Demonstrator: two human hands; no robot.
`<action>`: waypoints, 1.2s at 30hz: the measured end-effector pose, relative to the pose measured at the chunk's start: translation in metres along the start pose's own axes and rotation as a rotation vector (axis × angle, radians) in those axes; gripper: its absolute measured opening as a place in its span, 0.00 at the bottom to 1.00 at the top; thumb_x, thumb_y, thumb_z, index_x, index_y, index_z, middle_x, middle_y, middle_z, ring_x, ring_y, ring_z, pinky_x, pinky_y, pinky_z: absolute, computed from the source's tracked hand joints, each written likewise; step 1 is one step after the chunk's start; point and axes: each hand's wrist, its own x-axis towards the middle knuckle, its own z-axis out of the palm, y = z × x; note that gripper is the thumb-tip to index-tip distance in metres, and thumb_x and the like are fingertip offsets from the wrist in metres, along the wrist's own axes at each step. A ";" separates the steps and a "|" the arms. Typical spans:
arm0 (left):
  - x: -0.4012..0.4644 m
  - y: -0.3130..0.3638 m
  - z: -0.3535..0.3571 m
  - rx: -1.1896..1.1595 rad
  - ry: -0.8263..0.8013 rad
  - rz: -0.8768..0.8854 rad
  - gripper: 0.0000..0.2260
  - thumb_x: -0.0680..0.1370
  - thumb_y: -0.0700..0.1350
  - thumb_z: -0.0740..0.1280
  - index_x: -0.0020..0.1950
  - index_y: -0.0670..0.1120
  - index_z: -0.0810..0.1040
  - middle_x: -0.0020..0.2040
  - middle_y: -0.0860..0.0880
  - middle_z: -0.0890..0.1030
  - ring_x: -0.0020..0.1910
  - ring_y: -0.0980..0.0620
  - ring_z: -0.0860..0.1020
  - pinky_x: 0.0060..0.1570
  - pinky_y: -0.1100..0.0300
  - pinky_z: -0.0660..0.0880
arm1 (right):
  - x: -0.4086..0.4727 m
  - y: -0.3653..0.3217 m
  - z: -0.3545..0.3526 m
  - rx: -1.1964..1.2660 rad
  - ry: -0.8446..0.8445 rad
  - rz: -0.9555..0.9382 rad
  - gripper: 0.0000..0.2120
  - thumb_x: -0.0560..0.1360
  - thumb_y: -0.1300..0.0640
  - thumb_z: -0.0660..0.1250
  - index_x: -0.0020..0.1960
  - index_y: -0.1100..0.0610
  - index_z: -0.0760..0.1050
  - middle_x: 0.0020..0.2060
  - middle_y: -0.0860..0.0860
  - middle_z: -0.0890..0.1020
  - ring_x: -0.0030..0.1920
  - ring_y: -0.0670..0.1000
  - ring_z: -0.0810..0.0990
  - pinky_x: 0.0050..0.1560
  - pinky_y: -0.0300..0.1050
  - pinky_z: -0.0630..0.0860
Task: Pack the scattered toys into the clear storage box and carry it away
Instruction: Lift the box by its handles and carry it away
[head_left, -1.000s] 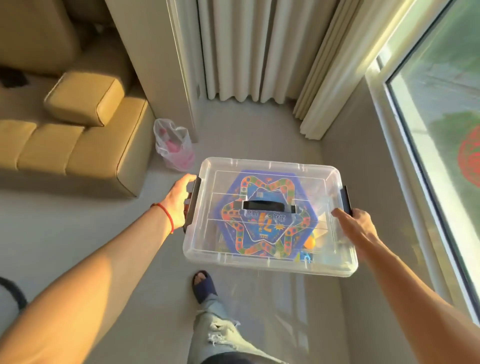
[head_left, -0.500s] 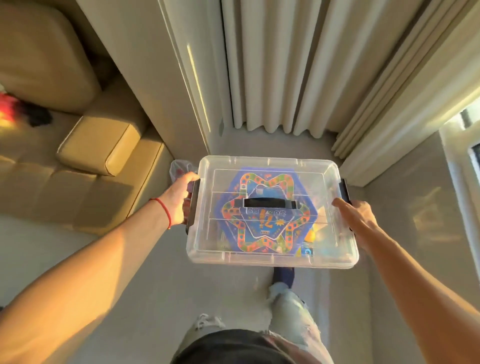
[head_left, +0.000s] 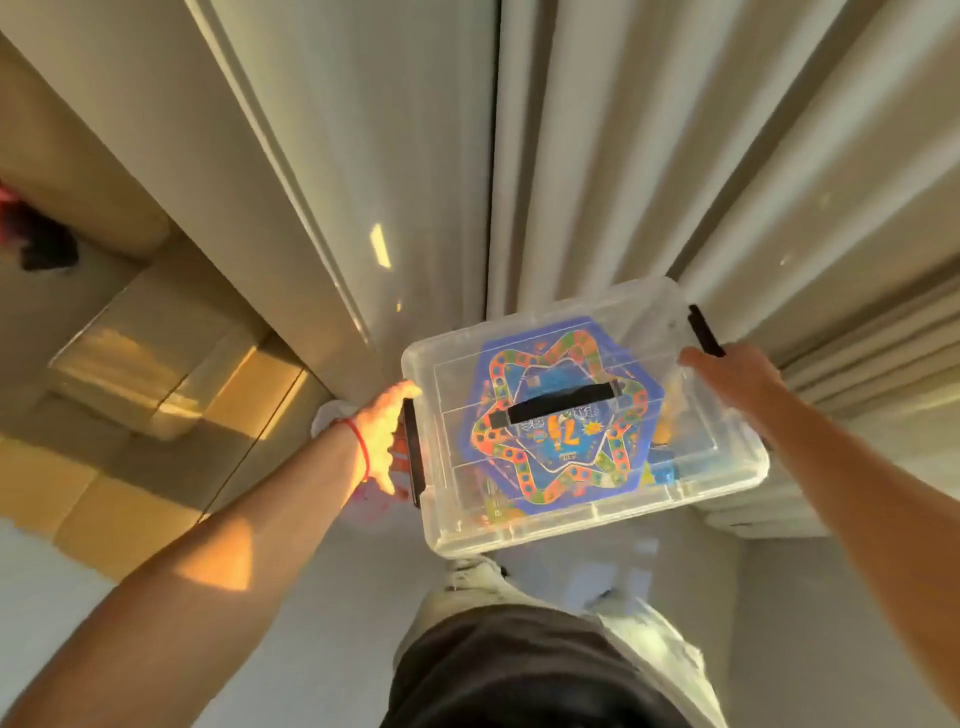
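While head view holds: lidded clear storage box (head_left: 587, 499) now tilted and nearer the curtains (head_left: 649, 156) than a second ago.
Grip: left hand (head_left: 376, 439) and right hand (head_left: 737, 376) clasp the end latches.
Meaning: packing done, carry underway.
Room: sofa (head_left: 130, 374) left, curtains just beyond; open floor near.

left hand (head_left: 378, 436) fingers hidden under clear storage box (head_left: 582, 525), toys inside blurred

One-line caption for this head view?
Left hand and right hand carry the lidded clear storage box of toys toward pale curtains.
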 end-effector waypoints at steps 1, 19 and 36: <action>0.008 0.014 0.007 -0.017 0.009 -0.012 0.42 0.70 0.62 0.66 0.80 0.49 0.55 0.80 0.46 0.55 0.78 0.41 0.55 0.69 0.28 0.53 | 0.020 -0.011 0.002 -0.025 -0.019 -0.003 0.28 0.70 0.39 0.66 0.52 0.64 0.80 0.38 0.60 0.80 0.41 0.60 0.79 0.38 0.46 0.71; 0.336 0.067 0.144 -0.698 0.375 -0.314 0.11 0.78 0.42 0.69 0.53 0.35 0.74 0.47 0.37 0.77 0.45 0.37 0.77 0.46 0.38 0.76 | 0.453 -0.120 0.238 -0.396 -0.531 -0.338 0.24 0.71 0.52 0.72 0.65 0.56 0.73 0.48 0.55 0.80 0.44 0.56 0.79 0.40 0.44 0.73; 0.622 0.021 0.130 -0.710 0.566 -0.118 0.11 0.80 0.44 0.67 0.52 0.35 0.76 0.51 0.36 0.81 0.50 0.37 0.81 0.36 0.46 0.82 | 0.615 -0.074 0.503 -0.551 -0.332 -0.668 0.28 0.73 0.65 0.66 0.72 0.61 0.64 0.61 0.67 0.75 0.61 0.68 0.75 0.62 0.59 0.72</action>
